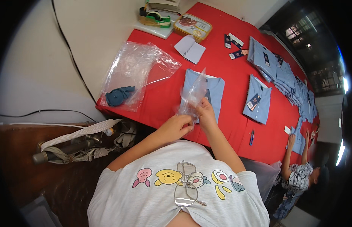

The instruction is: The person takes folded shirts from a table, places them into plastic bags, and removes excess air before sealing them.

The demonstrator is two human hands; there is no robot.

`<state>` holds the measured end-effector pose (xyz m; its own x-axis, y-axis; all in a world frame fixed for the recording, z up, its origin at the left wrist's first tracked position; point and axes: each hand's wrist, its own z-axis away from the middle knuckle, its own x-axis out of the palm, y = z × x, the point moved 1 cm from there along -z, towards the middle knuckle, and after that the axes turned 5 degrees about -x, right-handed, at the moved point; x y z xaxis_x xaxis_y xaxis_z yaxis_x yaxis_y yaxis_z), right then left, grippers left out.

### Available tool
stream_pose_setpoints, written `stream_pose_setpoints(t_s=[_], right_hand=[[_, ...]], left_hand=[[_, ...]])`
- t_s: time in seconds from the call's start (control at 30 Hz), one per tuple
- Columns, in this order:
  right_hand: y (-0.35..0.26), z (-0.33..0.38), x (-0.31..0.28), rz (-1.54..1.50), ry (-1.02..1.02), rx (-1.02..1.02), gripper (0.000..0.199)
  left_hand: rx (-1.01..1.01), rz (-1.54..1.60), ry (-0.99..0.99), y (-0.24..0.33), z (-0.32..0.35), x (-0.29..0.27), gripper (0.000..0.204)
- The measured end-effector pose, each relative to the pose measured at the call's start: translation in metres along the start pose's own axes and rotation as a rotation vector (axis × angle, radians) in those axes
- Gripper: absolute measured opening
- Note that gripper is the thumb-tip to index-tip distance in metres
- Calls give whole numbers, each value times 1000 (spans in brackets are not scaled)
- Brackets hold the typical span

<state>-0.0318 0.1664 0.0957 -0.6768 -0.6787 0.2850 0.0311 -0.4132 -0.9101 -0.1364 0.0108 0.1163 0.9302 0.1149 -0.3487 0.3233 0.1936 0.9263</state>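
Right, both hands on plastic. Right hand (206, 113) was pinched closed on a clear bag (197, 89), thumb against fingers; left hand (178, 126) was curled nearly closed on its lower end, exact grip partly hidden. Bag stood crumpled, long axis running away from the wearer, far tip leaning slightly right. Couldn't tell which end was its mouth or whether it held anything.

Under it: folded blue shirt (217, 89) on the red table (231, 130), collar end away from the wearer, long axis the same way. Dark tag on its front, half covered, print too small to read.

Left of that: large clear bags (132, 62) lying flat, coiled teal strap (117, 97) on top. Right: second folded shirt (259, 100), collar end also away, dark and pinkish tags on its front. Blue pen (252, 137) lay nearer the wearer.

Farther out: open notebook (195, 53); yellow box (200, 34) with a picture-printed lid, contents hidden; green tape dispenser (164, 22); loose tags (235, 55), mostly dark; shirt pile (284, 77), top one in clear plastic. Far right, a co-worker (300, 176) reached onto a blue garment (299, 146).
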Motion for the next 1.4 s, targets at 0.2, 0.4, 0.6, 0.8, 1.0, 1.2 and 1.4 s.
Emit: stream_pose_setpoints(t_s=[0.2,0.4,0.6,0.8,1.0,1.2,1.4], right_hand=[[36,65,-134,-233,418,-27,35],[66,198,-182,-569,356,84,66],[84,264,-163,-540,650,-27,79],[64,280,-178,-472,804,-153,71],[52,272,-224,-454,763,-177,61],[31,243,-243,-503,716,-171,46],[11,253,-270,-519,617,-145,40]], left_hand=[[-28,23,-162,-14,-65,3,25],[357,-669,419,-78,-223,-9,41],[101,-649,257,-77,-248,25,60],[-205,-540,389,-79,-215,34,54],[-454,-302,527,-109,-115,45,49],[-828,714,317,-96,-22,140,31],[-467,-369,352,-30,5,150,42]])
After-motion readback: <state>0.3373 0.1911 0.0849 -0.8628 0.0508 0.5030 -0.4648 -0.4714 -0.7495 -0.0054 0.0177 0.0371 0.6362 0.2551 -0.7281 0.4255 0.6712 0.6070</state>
